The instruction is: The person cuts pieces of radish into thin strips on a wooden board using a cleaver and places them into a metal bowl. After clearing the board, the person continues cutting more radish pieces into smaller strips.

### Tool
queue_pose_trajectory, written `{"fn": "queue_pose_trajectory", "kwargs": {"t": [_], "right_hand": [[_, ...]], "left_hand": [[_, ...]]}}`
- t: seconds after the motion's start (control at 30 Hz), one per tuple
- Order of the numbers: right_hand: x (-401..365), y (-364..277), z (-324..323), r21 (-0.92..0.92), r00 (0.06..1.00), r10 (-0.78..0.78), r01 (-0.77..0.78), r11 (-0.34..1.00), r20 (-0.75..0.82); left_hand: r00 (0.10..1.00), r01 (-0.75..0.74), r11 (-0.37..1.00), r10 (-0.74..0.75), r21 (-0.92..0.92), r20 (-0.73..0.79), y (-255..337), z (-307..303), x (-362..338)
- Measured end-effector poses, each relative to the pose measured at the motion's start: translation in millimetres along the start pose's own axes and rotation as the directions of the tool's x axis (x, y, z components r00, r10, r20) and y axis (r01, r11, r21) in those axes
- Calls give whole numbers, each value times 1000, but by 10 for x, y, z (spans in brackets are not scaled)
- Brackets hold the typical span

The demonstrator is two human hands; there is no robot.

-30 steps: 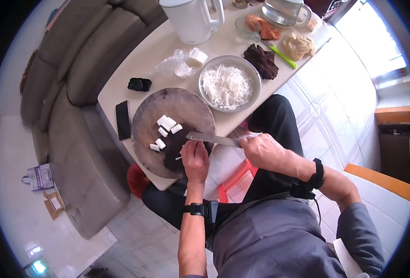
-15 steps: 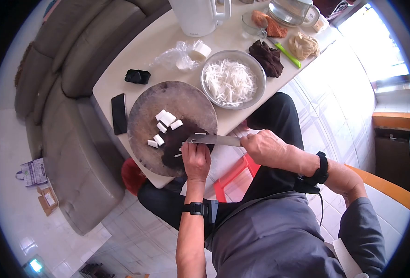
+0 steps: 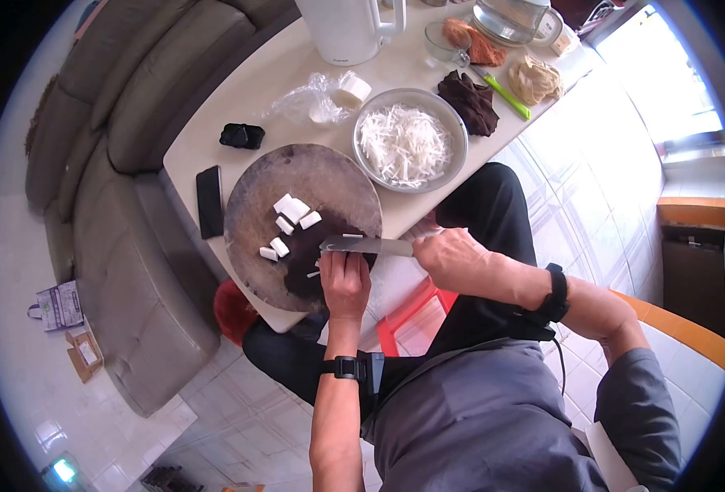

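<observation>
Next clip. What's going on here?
A person's right grip holds a flat grey metal knife, its blade over a round, dark-stained wooden board. The left grip is curled right beside the blade; what it holds is hidden. Small white blocks lie on the board, and a round silvery bowl of thin white shreds stands beside it.

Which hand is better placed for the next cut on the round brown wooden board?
The right hand, probably: it grips the long silver metal knife over the board, while the left hand sits beside the knife.
</observation>
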State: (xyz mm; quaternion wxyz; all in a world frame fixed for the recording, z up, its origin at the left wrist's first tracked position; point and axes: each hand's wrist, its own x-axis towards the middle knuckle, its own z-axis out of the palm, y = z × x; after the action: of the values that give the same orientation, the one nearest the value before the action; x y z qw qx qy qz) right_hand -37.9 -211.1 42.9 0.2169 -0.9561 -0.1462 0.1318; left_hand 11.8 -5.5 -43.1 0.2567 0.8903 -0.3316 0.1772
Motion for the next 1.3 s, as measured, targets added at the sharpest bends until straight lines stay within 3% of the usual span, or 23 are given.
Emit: {"fn": "queue_pose_trajectory", "kwargs": {"t": [0.1, 0.2, 0.4, 0.73, 0.97, 1.07, 1.3], "right_hand": [[-63, 32, -50, 69, 994, 70, -75, 995, 78], [-118, 70, -15, 82, 994, 95, -99, 992, 48], [-179, 49, -19, -1, 1000, 6, -6, 1000, -3], [-81, -1, 25, -74, 1000, -25, 25, 997, 11], [9, -29, 20, 24, 998, 60, -60, 998, 9], [-87, 20, -31, 50, 992, 84, -89, 995, 93], [-160, -3, -54, 31, 1000, 29, -28, 999, -9]], "left_hand": [[999, -8, 1000, 7, -24, -40, -2, 26, 17], [999, -3, 999, 1, -50, -38, 18, -5, 27], [998, 38, 999, -36, -33, 52, -24, 10, -43], [1000, 12, 1000, -11, -17, 28, -16, 2, -7], [999, -5, 999, 3, -41, -40, -23, 19, -7], [998, -1, 999, -2, -54, -60, -16, 21, -18], [999, 17, 998, -19, -65, -32, -23, 15, -19]]}}
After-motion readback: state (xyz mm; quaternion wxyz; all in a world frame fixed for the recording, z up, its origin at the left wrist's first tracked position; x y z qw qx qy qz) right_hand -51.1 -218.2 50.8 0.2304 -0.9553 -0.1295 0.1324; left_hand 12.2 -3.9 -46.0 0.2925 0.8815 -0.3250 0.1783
